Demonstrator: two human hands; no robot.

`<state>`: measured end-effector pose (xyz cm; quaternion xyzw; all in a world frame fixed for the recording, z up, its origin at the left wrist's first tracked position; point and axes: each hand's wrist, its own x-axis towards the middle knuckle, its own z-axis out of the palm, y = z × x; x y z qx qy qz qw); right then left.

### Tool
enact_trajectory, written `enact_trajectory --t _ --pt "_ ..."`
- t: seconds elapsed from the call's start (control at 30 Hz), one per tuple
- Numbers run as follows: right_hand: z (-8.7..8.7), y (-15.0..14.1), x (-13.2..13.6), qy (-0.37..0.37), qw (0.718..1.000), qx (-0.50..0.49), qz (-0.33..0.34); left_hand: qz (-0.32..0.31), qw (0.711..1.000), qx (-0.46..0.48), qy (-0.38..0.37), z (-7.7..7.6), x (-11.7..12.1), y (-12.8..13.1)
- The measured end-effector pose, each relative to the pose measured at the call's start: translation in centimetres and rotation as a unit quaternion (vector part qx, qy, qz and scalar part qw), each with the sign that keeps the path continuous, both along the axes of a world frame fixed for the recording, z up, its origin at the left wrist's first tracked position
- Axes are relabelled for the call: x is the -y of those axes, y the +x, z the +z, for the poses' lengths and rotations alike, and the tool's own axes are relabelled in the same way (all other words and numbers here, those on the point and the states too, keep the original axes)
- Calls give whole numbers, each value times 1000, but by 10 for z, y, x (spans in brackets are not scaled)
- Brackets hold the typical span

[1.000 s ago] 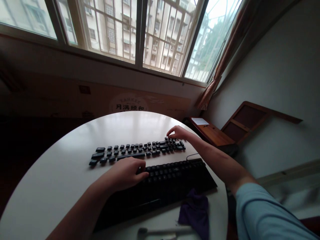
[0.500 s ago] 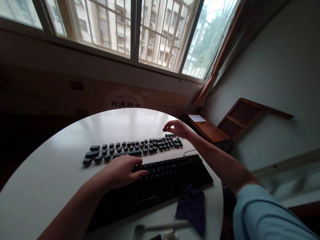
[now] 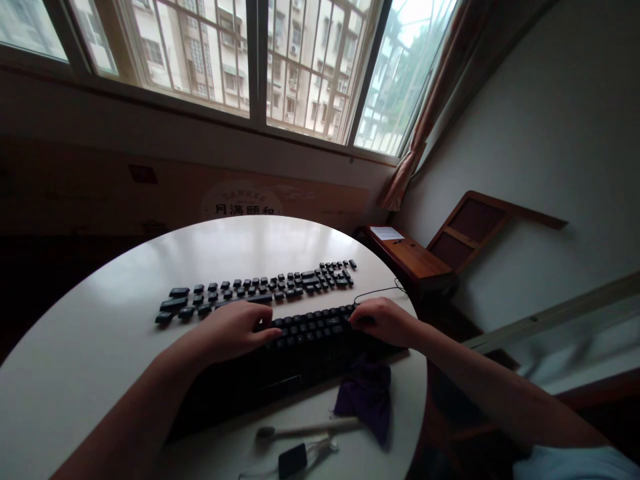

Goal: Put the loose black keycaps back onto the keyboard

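A black keyboard (image 3: 240, 387) lies slanted across the white table, with several keycaps (image 3: 307, 327) on its upper part. My left hand (image 3: 237, 328) rests on it, thumb on the keys and fingers curled over toward the far edge. Toward the keyboard's right end, my right hand (image 3: 377, 320) has its thumb and fingers closed down at the keys. What lies between those fingertips is hidden. Behind the keyboard, loose black keycaps (image 3: 310, 281) are laid out in rows, with a long bar-shaped key (image 3: 250, 300) along the near side.
A purple cloth (image 3: 367, 397) lies by the near right of the keyboard. A toothbrush (image 3: 310, 427) and a small dark tool with a wire loop (image 3: 293, 460) lie in front. A cable (image 3: 375, 291) runs off the round table's (image 3: 65, 347) right side; a wooden desk (image 3: 413, 253) stands beyond.
My right hand has come down and toward me from above the keycap rows, where it pinched a small black keycap, to the keyboard's right part. My left hand stays on the keyboard.
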<state>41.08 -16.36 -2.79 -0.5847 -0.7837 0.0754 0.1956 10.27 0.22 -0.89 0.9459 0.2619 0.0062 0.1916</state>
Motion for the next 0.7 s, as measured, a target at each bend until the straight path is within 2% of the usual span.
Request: enact_trajectory --t 0.2,0.43,0.57,0.7 --pt "-3 -7 3 18 998 51 -12 -1 1000 -5 8 0 -1 1" --pt "-15 -10 6 44 996 40 -63 0 1000 1 4 2 0 1" --pt "-11 -17 8 50 990 128 -38 3 1000 3 1 1 0 0" --pt "-1 -33 12 55 971 230 -13 3 1000 0 4 0 -1 1"
